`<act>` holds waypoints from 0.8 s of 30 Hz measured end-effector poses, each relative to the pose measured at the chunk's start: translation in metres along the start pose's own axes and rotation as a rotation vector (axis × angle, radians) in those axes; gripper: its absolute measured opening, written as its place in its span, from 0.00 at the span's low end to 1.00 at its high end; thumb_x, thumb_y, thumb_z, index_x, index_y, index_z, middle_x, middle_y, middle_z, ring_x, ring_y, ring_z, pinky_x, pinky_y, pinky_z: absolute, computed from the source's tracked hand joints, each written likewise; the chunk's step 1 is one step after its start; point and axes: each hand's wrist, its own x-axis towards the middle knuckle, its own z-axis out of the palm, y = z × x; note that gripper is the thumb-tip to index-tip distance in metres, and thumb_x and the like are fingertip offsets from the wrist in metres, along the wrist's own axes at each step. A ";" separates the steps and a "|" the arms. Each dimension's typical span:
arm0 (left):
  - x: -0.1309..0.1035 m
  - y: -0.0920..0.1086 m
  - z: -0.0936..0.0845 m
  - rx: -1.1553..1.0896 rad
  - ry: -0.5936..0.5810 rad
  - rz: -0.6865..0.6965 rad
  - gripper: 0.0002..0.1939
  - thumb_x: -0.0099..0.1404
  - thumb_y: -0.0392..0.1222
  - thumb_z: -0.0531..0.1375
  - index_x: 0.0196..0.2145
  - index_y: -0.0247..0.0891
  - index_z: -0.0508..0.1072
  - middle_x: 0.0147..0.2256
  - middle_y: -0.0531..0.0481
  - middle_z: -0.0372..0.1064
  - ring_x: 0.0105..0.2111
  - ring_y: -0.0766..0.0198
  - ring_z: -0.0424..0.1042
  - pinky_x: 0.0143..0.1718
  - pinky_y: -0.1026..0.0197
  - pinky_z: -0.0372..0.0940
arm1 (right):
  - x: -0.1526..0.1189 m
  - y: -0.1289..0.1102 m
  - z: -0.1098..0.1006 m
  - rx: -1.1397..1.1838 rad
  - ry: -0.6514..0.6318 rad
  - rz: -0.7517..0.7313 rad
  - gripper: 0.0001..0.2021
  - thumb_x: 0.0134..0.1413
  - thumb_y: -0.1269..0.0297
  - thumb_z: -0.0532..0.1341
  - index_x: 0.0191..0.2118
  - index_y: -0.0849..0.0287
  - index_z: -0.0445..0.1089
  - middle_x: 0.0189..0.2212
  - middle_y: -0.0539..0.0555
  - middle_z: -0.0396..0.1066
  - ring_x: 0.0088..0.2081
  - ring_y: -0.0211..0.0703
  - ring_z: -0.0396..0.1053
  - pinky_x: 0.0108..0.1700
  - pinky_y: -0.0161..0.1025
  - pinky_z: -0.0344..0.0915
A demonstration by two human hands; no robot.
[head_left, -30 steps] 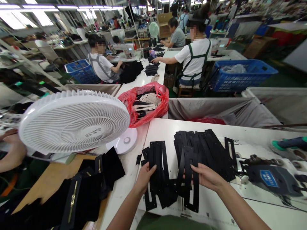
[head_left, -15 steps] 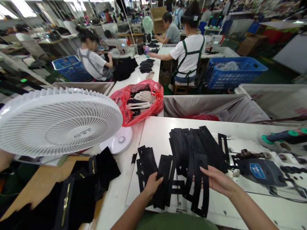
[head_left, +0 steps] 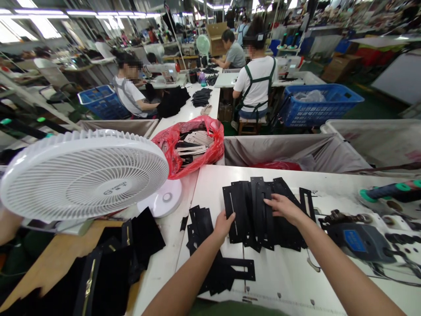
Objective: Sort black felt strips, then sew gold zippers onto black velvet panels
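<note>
My left hand point(head_left: 224, 226) is closed on the left edge of a black slotted strip point(head_left: 237, 215), its thumb lying on top. My right hand point(head_left: 285, 207) pinches another black strip with a long slot point(head_left: 262, 226), its fingers partly hidden beneath. Both strips lie over a fanned pile of similar black pieces point(head_left: 289, 235). Nearer to me and to the left, a second overlapping bunch of black strips point(head_left: 200, 226) rests on the white table point(head_left: 279, 276). One slotted strip point(head_left: 241, 268) in that bunch points sideways to the right.
A white fan point(head_left: 85, 175) stands at the left, with a red plastic bag point(head_left: 213, 151) of strips behind it. Sewing machine parts point(head_left: 351, 237) occupy the right side. Black pieces with gold zips point(head_left: 88, 281) lie at lower left. Several people work at machines beyond.
Both hands have moved away from me, up to the larger pile, carrying strips there. A sideways strip shows more fully at the near left. The person in green straps has drawn an arm in.
</note>
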 end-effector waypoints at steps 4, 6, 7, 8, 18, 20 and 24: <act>-0.011 -0.018 -0.021 0.169 0.195 0.064 0.29 0.54 0.42 0.63 0.52 0.33 0.63 0.54 0.34 0.61 0.55 0.50 0.61 0.54 0.50 0.58 | 0.010 0.016 0.016 -0.291 0.237 -0.134 0.17 0.49 0.63 0.59 0.47 0.62 0.65 0.47 0.64 0.67 0.50 0.55 0.64 0.53 0.53 0.57; -0.034 -0.024 -0.047 0.252 0.288 0.105 0.27 0.56 0.40 0.61 0.53 0.35 0.62 0.56 0.37 0.58 0.57 0.52 0.58 0.55 0.50 0.57 | -0.004 0.029 0.041 -0.411 0.189 -0.206 0.14 0.52 0.64 0.55 0.44 0.61 0.67 0.45 0.62 0.68 0.47 0.52 0.65 0.52 0.50 0.58; -0.047 -0.026 -0.061 0.290 0.334 0.120 0.25 0.57 0.40 0.59 0.53 0.36 0.62 0.56 0.38 0.58 0.56 0.53 0.59 0.55 0.50 0.57 | -0.015 0.037 0.059 -0.465 0.121 -0.239 0.12 0.53 0.63 0.55 0.41 0.61 0.69 0.42 0.60 0.70 0.44 0.51 0.67 0.50 0.48 0.59; -0.060 -0.028 -0.074 0.327 0.381 0.128 0.23 0.58 0.40 0.58 0.52 0.36 0.62 0.55 0.39 0.59 0.55 0.53 0.59 0.55 0.50 0.58 | -0.026 0.045 0.080 -0.514 0.033 -0.270 0.09 0.52 0.64 0.57 0.37 0.59 0.70 0.38 0.58 0.71 0.42 0.49 0.68 0.48 0.45 0.61; -0.132 -0.059 -0.137 0.632 0.651 0.014 0.21 0.57 0.44 0.57 0.47 0.34 0.63 0.44 0.42 0.63 0.41 0.55 0.68 0.45 0.51 0.63 | -0.071 0.111 0.162 -0.831 -0.341 -0.227 0.16 0.27 0.81 0.65 0.30 0.61 0.72 0.31 0.58 0.73 0.39 0.58 0.69 0.45 0.48 0.58; -0.129 -0.059 -0.137 0.674 0.674 -0.023 0.19 0.58 0.44 0.56 0.46 0.33 0.64 0.42 0.42 0.63 0.40 0.56 0.68 0.45 0.52 0.62 | -0.063 0.111 0.156 -0.789 -0.405 -0.217 0.10 0.29 0.75 0.66 0.25 0.59 0.70 0.27 0.51 0.72 0.35 0.51 0.70 0.39 0.41 0.61; -0.115 -0.051 -0.128 0.743 0.682 -0.081 0.20 0.54 0.44 0.62 0.44 0.36 0.65 0.43 0.42 0.63 0.45 0.51 0.65 0.47 0.51 0.58 | -0.046 0.100 0.178 -0.679 -0.341 -0.248 0.05 0.45 0.63 0.61 0.26 0.58 0.68 0.29 0.51 0.68 0.34 0.45 0.68 0.36 0.36 0.63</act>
